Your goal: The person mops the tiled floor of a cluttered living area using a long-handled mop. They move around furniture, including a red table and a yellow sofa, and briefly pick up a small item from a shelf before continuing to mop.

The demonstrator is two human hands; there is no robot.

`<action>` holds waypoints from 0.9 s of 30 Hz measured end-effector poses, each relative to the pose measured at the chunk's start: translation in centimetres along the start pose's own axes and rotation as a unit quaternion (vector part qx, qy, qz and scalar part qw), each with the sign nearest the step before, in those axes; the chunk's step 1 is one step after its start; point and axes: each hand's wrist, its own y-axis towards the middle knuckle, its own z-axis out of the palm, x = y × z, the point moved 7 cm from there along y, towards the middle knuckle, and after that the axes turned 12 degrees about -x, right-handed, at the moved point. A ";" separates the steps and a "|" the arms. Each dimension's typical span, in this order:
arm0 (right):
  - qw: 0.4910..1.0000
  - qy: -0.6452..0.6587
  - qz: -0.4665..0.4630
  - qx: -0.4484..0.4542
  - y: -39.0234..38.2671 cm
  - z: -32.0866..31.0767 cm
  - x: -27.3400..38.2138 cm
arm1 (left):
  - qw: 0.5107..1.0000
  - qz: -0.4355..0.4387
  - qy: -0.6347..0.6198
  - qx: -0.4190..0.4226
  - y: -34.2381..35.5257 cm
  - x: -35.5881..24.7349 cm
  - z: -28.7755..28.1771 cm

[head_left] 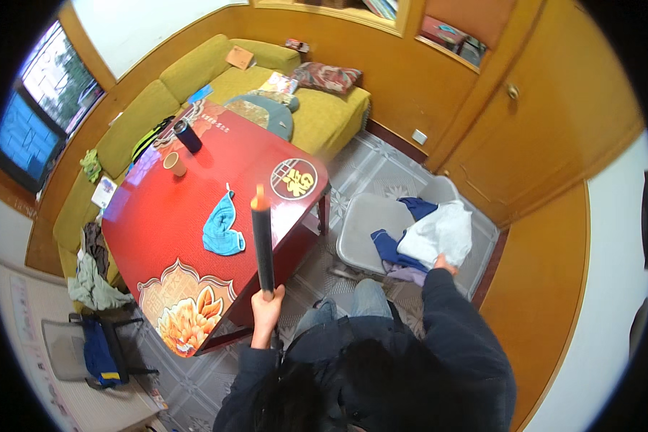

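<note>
My left hand (267,309) is closed around a long upright black pole with an orange tip (262,245), beside the table's near right edge. My right hand (445,266) reaches to a pile of clothes on a grey chair (356,230), its fingers closed on a white garment (439,230). Navy clothes (389,248) and a lilac piece lie partly under the white one. A light blue cloth (223,234) lies on the red table (151,223) left of the pole.
A dark cylinder (187,135) and paper cup (174,164) stand on the table. A yellow sofa (331,111) with scattered items wraps round its far and left sides. A wooden door (533,108) is at right. A chair (65,349) with a dark blue item stands lower left.
</note>
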 end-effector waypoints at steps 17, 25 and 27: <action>0.976 -0.015 -0.104 0.190 3.9 22.5 25.9 | 0.925 0.034 0.122 -0.360 -7.7 -3.6 5.5; 0.817 0.308 -0.147 0.465 3.5 31.1 27.2 | 0.853 0.055 0.184 -0.486 -15.4 -5.1 2.4; 0.903 0.254 -0.281 0.205 11.3 31.2 21.7 | 0.832 0.141 0.157 -0.512 -14.9 -4.1 -0.8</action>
